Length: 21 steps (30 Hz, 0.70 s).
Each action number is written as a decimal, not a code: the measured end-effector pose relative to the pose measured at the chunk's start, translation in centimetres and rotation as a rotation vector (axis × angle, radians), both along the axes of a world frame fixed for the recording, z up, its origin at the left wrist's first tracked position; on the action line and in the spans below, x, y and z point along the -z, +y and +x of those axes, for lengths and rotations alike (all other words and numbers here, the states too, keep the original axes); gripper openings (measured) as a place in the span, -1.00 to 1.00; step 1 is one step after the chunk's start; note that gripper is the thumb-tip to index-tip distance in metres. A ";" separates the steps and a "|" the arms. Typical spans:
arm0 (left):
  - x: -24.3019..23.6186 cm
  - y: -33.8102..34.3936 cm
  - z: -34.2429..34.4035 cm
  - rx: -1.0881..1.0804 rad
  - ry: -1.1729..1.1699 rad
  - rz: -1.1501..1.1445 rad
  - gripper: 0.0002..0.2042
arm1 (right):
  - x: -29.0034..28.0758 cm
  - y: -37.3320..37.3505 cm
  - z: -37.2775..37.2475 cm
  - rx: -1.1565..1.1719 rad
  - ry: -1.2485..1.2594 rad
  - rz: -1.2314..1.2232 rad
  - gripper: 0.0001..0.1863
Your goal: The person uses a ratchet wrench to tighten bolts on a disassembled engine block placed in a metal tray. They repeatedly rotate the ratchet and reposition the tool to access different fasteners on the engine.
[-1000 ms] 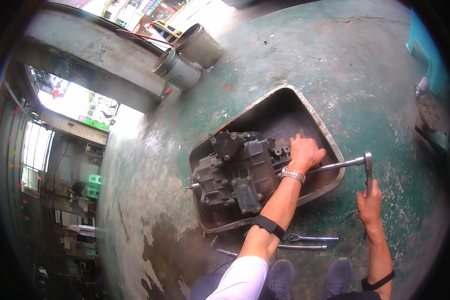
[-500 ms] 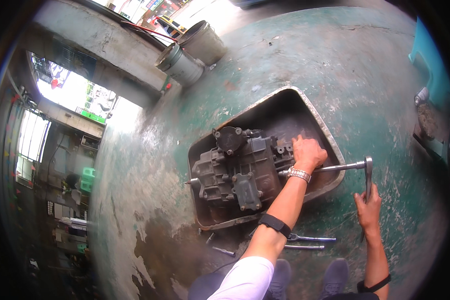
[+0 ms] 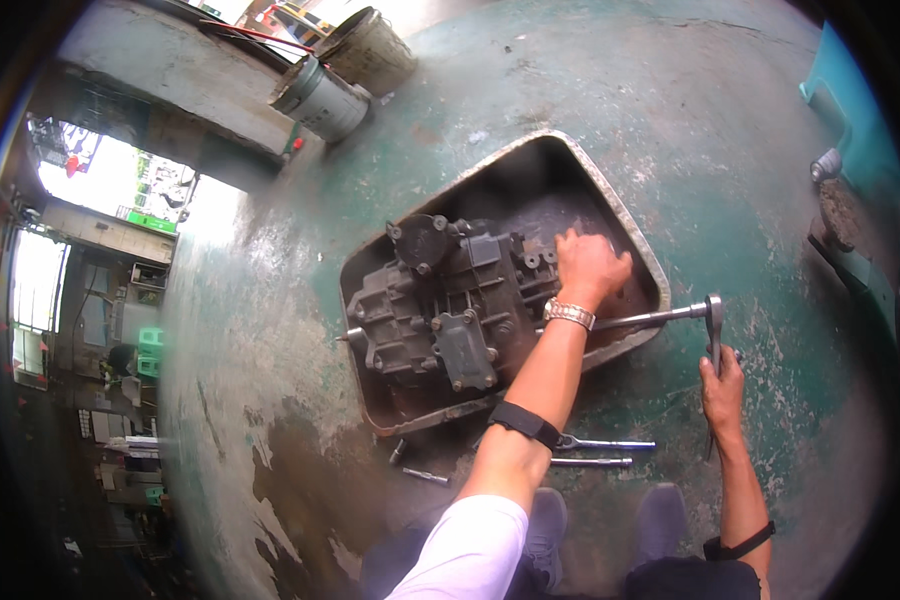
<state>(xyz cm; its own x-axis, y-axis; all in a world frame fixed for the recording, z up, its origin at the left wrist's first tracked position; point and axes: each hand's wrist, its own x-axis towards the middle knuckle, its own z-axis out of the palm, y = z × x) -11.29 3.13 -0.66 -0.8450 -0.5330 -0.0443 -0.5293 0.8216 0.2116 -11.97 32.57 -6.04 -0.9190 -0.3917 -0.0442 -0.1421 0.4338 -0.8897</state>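
A dark metal gearbox (image 3: 420, 310) lies in a black rectangular tray (image 3: 618, 178) on the floor. At the gearbox's right end my left hand (image 3: 592, 268) is bent over the casting, fingers curled against it; their tips are partly hidden. A long extension bar (image 3: 650, 317) runs from beneath my left wrist out over the tray's right rim. Its outer end meets the head of a ratchet wrench (image 3: 714, 325), whose handle points toward me. My right hand (image 3: 723, 390) is closed round that handle.
By my shoes (image 3: 660, 525) lie a second ratchet (image 3: 610, 444), a steel bar (image 3: 595, 462) and a small socket piece (image 3: 426, 476). A dark wet patch (image 3: 315, 470) stains the floor at left. Two buckets (image 3: 325, 100) stand far left; a turquoise plastic object (image 3: 850, 110) is at far right.
The whole scene has shifted up and left in view. Both hands keep their places at the gearbox and the ratchet; the wrench's angle differs only slightly.
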 end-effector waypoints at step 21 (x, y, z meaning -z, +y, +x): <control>2.8 11.0 4.1 0.205 0.402 0.229 -0.62 | -0.4 2.2 1.4 0.012 -0.346 -0.177 -0.86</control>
